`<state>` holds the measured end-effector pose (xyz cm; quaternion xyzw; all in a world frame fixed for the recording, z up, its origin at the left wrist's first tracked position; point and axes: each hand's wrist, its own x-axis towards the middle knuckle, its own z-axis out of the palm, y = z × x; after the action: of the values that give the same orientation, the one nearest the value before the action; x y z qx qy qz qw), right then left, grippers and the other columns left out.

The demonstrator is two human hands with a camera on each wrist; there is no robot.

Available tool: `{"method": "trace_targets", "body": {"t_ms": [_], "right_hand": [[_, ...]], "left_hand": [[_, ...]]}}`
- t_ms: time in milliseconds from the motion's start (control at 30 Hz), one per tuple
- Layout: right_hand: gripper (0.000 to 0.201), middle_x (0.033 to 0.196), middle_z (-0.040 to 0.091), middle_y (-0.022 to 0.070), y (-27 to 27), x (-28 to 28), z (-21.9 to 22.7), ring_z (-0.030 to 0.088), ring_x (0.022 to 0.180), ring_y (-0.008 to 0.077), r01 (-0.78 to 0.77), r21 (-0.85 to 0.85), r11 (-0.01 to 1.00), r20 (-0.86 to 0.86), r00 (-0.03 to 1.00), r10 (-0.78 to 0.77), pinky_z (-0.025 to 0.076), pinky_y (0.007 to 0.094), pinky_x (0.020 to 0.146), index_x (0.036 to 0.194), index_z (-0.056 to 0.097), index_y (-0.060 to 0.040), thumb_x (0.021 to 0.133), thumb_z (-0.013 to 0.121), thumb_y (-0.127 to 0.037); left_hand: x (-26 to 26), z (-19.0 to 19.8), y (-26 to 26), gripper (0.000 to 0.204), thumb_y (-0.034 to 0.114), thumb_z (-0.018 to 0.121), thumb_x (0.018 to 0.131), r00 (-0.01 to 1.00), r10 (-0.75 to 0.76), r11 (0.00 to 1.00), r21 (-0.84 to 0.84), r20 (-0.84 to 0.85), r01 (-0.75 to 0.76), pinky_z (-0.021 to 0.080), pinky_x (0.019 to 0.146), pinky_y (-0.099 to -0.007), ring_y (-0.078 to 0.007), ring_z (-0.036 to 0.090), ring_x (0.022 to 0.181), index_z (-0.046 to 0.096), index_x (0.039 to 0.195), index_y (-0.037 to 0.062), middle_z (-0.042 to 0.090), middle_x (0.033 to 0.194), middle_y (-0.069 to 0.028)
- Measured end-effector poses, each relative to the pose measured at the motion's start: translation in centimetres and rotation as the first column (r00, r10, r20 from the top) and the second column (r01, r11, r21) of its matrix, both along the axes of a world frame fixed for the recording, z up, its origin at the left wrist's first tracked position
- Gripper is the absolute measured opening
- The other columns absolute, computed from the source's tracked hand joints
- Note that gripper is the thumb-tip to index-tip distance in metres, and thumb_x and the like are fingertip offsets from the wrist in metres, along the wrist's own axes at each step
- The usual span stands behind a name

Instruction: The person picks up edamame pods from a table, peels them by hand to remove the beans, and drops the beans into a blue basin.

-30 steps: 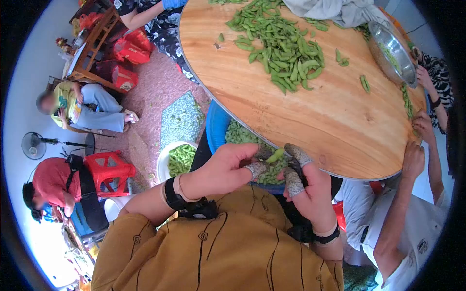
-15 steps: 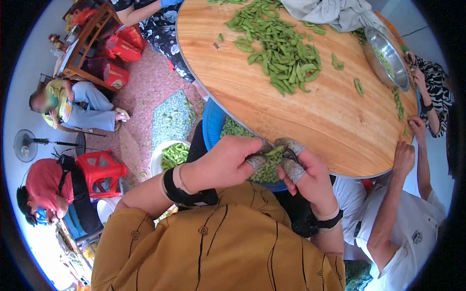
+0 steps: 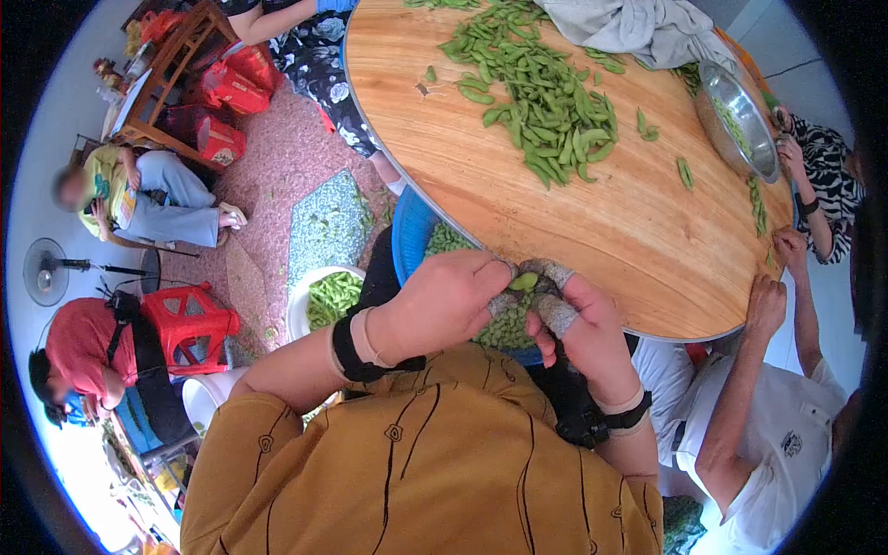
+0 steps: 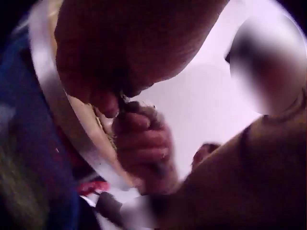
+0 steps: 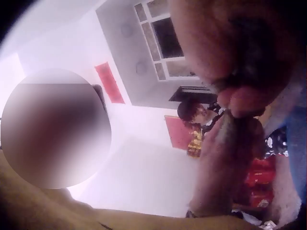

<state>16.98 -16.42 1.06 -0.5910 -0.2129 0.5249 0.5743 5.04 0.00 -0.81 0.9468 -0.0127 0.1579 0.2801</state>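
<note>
In the head view a green pod (image 3: 524, 281) is pinched between the two hands above a blue basin (image 3: 404, 242) of shelled beans (image 3: 507, 329). The left hand (image 3: 442, 301) holds the pod's left side with thumb and forefinger. Grey wrapping covers the right hand (image 3: 585, 326) at its thumb and forefinger, which grip the other side. Both wrist views are dark; the left wrist view shows the left hand (image 4: 129, 43) meeting the right hand (image 4: 146, 143), and what lies between their fingertips cannot be made out.
A round wooden table (image 3: 555, 227) bears a pile of pods (image 3: 555, 120), a metal bowl (image 3: 740, 120) and a grey cloth (image 3: 638, 28). A white bucket (image 3: 298, 310) of pods stands left of the basin. Another person's hand (image 3: 766, 305) is at the table's right edge.
The hands have come closer together around the pod and shifted slightly left and up from a second ago. The pod's broad green side now faces up more.
</note>
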Motion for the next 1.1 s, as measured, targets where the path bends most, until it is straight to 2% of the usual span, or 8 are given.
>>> {"method": "trace_targets", "body": {"t_ms": [100,167,267,500,567,800,867,1100], "right_hand": [[0.022,0.074,0.057,0.0004,-0.1,0.1,0.0,0.05,0.051,0.0062,0.014,0.013,1.0,-0.084,0.996,-0.013,0.042,0.0199,0.043,0.112,0.053,-0.0048,0.091,0.05,-0.008],[0.025,0.074,0.057,-0.0004,-0.2,0.1,0.1,0.05,0.052,0.0052,-0.059,0.029,0.998,-0.016,0.998,0.059,0.04,0.0187,0.043,0.115,0.052,-0.0057,0.09,0.051,-0.009],[0.025,0.072,0.057,0.0005,0.2,0.2,0.3,0.051,0.054,0.008,0.015,0.01,1.0,0.135,0.991,-0.016,0.042,0.0231,0.046,0.11,0.056,-0.0037,0.087,0.058,-0.01],[0.023,0.068,0.058,0.0131,0.8,0.3,-1.2,0.057,0.06,0.0228,-0.14,-0.024,0.99,0.717,0.687,0.114,0.047,0.0363,0.058,0.091,0.061,-0.0012,0.075,0.067,-0.016],[0.022,0.073,0.059,0.0172,1.3,-0.7,-1.8,0.058,0.065,0.0325,-0.058,-0.103,0.993,0.935,0.335,0.116,0.048,0.0383,0.06,0.088,0.059,-0.0021,0.072,0.067,-0.016],[0.019,0.069,0.059,0.0149,0.6,-0.1,-2.1,0.059,0.06,0.0302,-0.161,-0.089,0.983,0.834,0.528,0.162,0.047,0.0366,0.056,0.088,0.058,-0.0009,0.076,0.064,-0.014],[0.018,0.063,0.057,0.0054,1.0,-0.3,-1.0,0.055,0.051,0.0148,-0.027,-0.16,0.987,0.406,0.909,0.091,0.044,0.0289,0.048,0.092,0.059,-0.0007,0.08,0.063,-0.014],[0.017,0.064,0.054,-0.003,0.8,0.2,-2.2,0.049,0.051,0.0045,-0.127,-0.107,0.986,0.266,0.952,0.151,0.039,0.0202,0.045,0.098,0.061,-0.0039,0.084,0.061,-0.013]], "left_hand": [[-0.4,1.0,-0.3,0.004,0.005,0.055,0.083,0.985,-0.07,0.853,-0.521,-0.159,-0.023,0.046,0.056,-0.0294,-0.0186,0.059,0.064,0.054,0.087,0.0037,0.055,0.071,-0.0105],[-0.7,1.5,0.1,0.007,0.003,0.053,0.081,0.897,-0.241,0.479,-0.849,-0.371,-0.223,0.046,0.056,-0.0293,-0.0163,0.058,0.064,0.053,0.088,0.0031,0.055,0.07,-0.0101],[-0.8,1.1,0.5,0.01,0.003,0.052,0.081,0.925,-0.214,0.771,-0.635,-0.313,-0.036,0.046,0.058,-0.0323,-0.0253,0.06,0.067,0.052,0.091,0.0026,0.056,0.073,-0.0137],[-1.5,-0.1,0.1,0.014,0.003,0.053,0.078,0.949,-0.221,0.936,-0.321,-0.224,0.142,0.047,0.065,-0.0401,-0.0462,0.052,0.077,0.051,0.092,0.0019,0.057,0.078,-0.0206],[-1.6,-0.2,-0.4,0.012,0.003,0.052,0.081,0.96,-0.17,0.961,-0.254,-0.222,0.111,0.048,0.063,-0.0371,-0.0375,0.059,0.071,0.052,0.093,0.0015,0.058,0.075,-0.0175],[-2.8,-0.8,1.0,0.01,0.006,0.052,0.087,0.865,-0.133,0.657,-0.697,-0.484,-0.289,0.047,0.059,-0.0258,-0.0133,0.057,0.065,0.06,0.092,0.0004,0.059,0.074,-0.0051],[-2.7,-1.8,1.3,0.01,0.005,0.053,0.087,0.936,-0.099,0.788,-0.601,-0.338,-0.133,0.047,0.062,-0.025,-0.0116,0.057,0.068,0.06,0.092,0.0002,0.059,0.076,-0.0034],[-2.9,-1.6,1.9,0.011,0.007,0.057,0.087,0.917,-0.193,0.709,-0.695,-0.349,-0.116,0.046,0.063,-0.0252,-0.0087,0.054,0.071,0.059,0.095,-0.0008,0.057,0.078,-0.0004]]}}
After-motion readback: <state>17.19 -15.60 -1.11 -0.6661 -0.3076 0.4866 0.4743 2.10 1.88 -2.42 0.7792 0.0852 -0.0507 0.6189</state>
